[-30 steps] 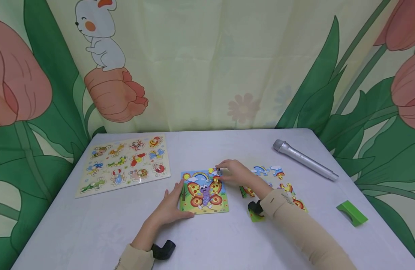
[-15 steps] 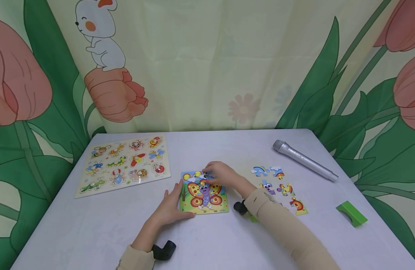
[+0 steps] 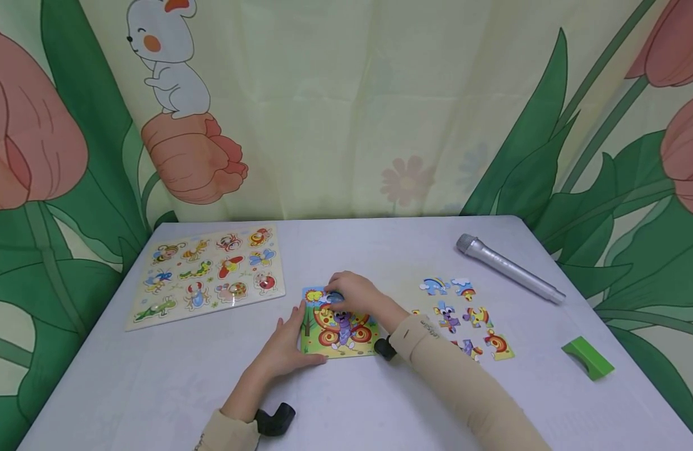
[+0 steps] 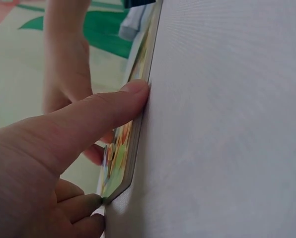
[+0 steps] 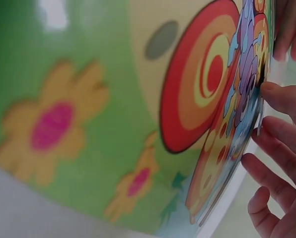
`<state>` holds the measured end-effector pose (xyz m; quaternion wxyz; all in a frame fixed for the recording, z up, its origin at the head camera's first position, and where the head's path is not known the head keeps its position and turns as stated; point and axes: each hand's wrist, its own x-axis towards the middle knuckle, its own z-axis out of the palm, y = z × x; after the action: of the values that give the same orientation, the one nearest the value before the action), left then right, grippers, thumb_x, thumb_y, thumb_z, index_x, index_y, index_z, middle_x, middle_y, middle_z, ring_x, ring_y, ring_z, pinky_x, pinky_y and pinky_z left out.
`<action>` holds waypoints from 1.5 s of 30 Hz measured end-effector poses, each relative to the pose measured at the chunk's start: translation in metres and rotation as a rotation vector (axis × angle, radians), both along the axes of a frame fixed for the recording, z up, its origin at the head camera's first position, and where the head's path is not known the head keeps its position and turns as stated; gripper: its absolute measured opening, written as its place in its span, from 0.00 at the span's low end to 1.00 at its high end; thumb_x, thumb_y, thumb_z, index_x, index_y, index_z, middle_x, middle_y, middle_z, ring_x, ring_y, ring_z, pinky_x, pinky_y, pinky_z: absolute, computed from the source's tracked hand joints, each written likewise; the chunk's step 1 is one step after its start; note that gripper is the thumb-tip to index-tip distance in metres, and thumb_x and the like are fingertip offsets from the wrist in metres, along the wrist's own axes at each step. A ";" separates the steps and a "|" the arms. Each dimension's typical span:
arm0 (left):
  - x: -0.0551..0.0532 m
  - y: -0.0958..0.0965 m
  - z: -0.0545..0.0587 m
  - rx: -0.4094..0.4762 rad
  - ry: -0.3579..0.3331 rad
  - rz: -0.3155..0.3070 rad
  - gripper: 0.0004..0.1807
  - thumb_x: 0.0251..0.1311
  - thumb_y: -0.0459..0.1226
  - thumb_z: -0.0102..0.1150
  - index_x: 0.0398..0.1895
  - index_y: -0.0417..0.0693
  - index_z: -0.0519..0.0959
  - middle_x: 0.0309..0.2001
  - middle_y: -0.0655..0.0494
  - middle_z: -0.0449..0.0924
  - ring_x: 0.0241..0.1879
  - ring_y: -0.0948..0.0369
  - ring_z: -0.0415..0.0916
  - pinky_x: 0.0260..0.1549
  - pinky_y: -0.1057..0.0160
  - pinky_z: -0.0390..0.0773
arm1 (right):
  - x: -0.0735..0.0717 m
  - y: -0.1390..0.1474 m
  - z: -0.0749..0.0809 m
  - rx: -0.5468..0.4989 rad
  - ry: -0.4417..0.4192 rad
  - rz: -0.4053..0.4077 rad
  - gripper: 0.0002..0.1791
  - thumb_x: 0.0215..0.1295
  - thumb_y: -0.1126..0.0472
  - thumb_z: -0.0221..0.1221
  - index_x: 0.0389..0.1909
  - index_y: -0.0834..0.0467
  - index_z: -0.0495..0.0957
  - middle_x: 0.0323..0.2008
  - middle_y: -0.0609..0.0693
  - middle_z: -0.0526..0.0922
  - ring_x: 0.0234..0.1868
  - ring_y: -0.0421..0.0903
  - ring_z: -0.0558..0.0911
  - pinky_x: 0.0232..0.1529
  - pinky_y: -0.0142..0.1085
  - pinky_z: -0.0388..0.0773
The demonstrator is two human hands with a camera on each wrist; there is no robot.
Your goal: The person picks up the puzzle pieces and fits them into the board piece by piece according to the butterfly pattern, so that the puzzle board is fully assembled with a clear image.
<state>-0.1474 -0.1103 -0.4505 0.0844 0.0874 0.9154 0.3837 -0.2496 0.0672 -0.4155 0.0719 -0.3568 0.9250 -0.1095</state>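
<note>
A small square butterfly puzzle board point(image 3: 346, 351) lies near the middle of the white table. My left hand point(image 3: 287, 344) holds its near left corner, thumb along the near edge and fingers at the left side. In the left wrist view the thumb point(image 4: 113, 105) presses against the board's edge. My right hand point(image 3: 357, 295) reaches across the board's top and pinches a puzzle piece with a sun on it point(image 3: 314, 295) at the upper left corner. The fingers cover part of that piece. In the right wrist view, fingertips point(image 5: 269, 91) sit at the board's far edge.
Several loose puzzle pieces point(image 3: 447, 316) lie right of the board, some behind the right sleeve point(image 3: 453, 369). Farther right are a silver microphone point(image 3: 509, 266) and a green arched block point(image 3: 587, 357). A larger insect puzzle board point(image 3: 211, 275) lies at the back left.
My right hand has carried the sun piece leftward over the board, from its upper right corner to its upper left corner. My left hand has stayed at the near left corner.
</note>
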 end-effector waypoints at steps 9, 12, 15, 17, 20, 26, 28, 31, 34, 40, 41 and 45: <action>0.001 0.001 0.002 -0.002 -0.011 -0.003 0.61 0.37 0.50 0.74 0.71 0.39 0.45 0.68 0.37 0.49 0.68 0.42 0.42 0.64 0.43 0.41 | 0.001 -0.008 0.002 0.032 0.025 -0.004 0.22 0.54 0.52 0.65 0.48 0.57 0.80 0.46 0.49 0.77 0.47 0.45 0.75 0.47 0.35 0.75; 0.001 0.001 0.001 -0.002 -0.017 -0.002 0.62 0.37 0.50 0.73 0.71 0.39 0.45 0.68 0.37 0.49 0.68 0.43 0.42 0.65 0.43 0.40 | 0.001 -0.010 0.001 0.041 0.033 -0.005 0.21 0.53 0.52 0.65 0.48 0.56 0.80 0.45 0.48 0.77 0.46 0.45 0.75 0.46 0.35 0.75; 0.001 0.001 0.001 -0.002 -0.022 0.000 0.62 0.37 0.50 0.73 0.71 0.40 0.45 0.68 0.37 0.48 0.68 0.41 0.41 0.64 0.41 0.42 | 0.001 -0.012 0.000 0.047 0.029 -0.015 0.21 0.54 0.51 0.65 0.48 0.55 0.80 0.45 0.47 0.77 0.46 0.44 0.74 0.45 0.34 0.75; 0.001 0.001 0.001 -0.007 -0.030 0.006 0.62 0.37 0.50 0.73 0.71 0.41 0.45 0.69 0.37 0.48 0.67 0.39 0.40 0.63 0.40 0.43 | 0.000 -0.013 -0.001 0.044 0.020 -0.023 0.21 0.54 0.51 0.65 0.48 0.55 0.80 0.45 0.47 0.76 0.45 0.43 0.73 0.45 0.33 0.75; 0.001 0.001 0.001 -0.015 -0.038 0.012 0.61 0.37 0.50 0.73 0.71 0.42 0.46 0.69 0.36 0.47 0.66 0.36 0.39 0.61 0.38 0.46 | 0.000 -0.015 -0.001 0.042 0.006 -0.028 0.21 0.54 0.51 0.64 0.49 0.54 0.80 0.45 0.48 0.76 0.45 0.43 0.73 0.45 0.33 0.74; 0.001 0.001 0.002 -0.011 -0.053 0.011 0.61 0.37 0.51 0.73 0.71 0.42 0.45 0.69 0.35 0.46 0.66 0.34 0.38 0.60 0.36 0.47 | 0.001 -0.016 0.001 0.038 -0.022 -0.022 0.21 0.56 0.53 0.63 0.50 0.54 0.79 0.44 0.48 0.75 0.45 0.43 0.74 0.45 0.32 0.74; 0.000 0.001 0.002 -0.012 -0.052 0.010 0.62 0.37 0.51 0.73 0.71 0.41 0.45 0.69 0.36 0.46 0.66 0.35 0.38 0.61 0.37 0.46 | 0.002 -0.016 0.002 0.035 -0.032 -0.026 0.21 0.56 0.53 0.63 0.51 0.54 0.79 0.44 0.48 0.75 0.45 0.42 0.74 0.45 0.32 0.74; 0.001 0.002 0.002 -0.015 -0.046 0.010 0.62 0.37 0.51 0.73 0.71 0.41 0.45 0.69 0.36 0.47 0.66 0.35 0.38 0.61 0.38 0.46 | 0.003 -0.016 0.003 0.021 -0.054 -0.032 0.21 0.56 0.54 0.63 0.52 0.55 0.78 0.44 0.48 0.75 0.44 0.42 0.74 0.45 0.32 0.74; 0.001 0.002 0.003 -0.017 -0.042 0.010 0.62 0.37 0.51 0.73 0.71 0.41 0.46 0.69 0.36 0.47 0.66 0.36 0.39 0.61 0.38 0.46 | 0.002 -0.015 0.003 -0.009 -0.078 -0.034 0.21 0.56 0.54 0.63 0.52 0.55 0.78 0.45 0.48 0.75 0.44 0.42 0.75 0.46 0.33 0.74; 0.001 0.002 0.002 -0.015 -0.032 0.010 0.61 0.36 0.51 0.73 0.71 0.41 0.46 0.68 0.36 0.48 0.66 0.35 0.39 0.61 0.37 0.47 | -0.002 -0.007 0.005 -0.127 -0.129 -0.045 0.21 0.56 0.55 0.63 0.51 0.56 0.78 0.44 0.50 0.77 0.42 0.45 0.76 0.45 0.35 0.74; 0.001 0.002 0.002 -0.015 -0.032 0.011 0.61 0.36 0.51 0.73 0.71 0.41 0.46 0.68 0.36 0.48 0.66 0.35 0.39 0.61 0.37 0.47 | -0.003 -0.005 0.006 -0.148 -0.142 -0.051 0.22 0.56 0.55 0.63 0.52 0.56 0.78 0.44 0.50 0.77 0.42 0.45 0.76 0.45 0.35 0.74; 0.001 0.002 0.002 -0.022 -0.036 0.016 0.61 0.36 0.51 0.73 0.71 0.42 0.47 0.68 0.36 0.48 0.65 0.33 0.39 0.59 0.35 0.50 | -0.003 0.005 0.011 -0.203 -0.174 -0.070 0.24 0.56 0.53 0.63 0.53 0.57 0.77 0.45 0.51 0.77 0.42 0.47 0.76 0.43 0.35 0.75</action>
<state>-0.1467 -0.1082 -0.4488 0.0988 0.0724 0.9186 0.3758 -0.2528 0.0719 -0.4047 0.1117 -0.3190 0.9112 -0.2355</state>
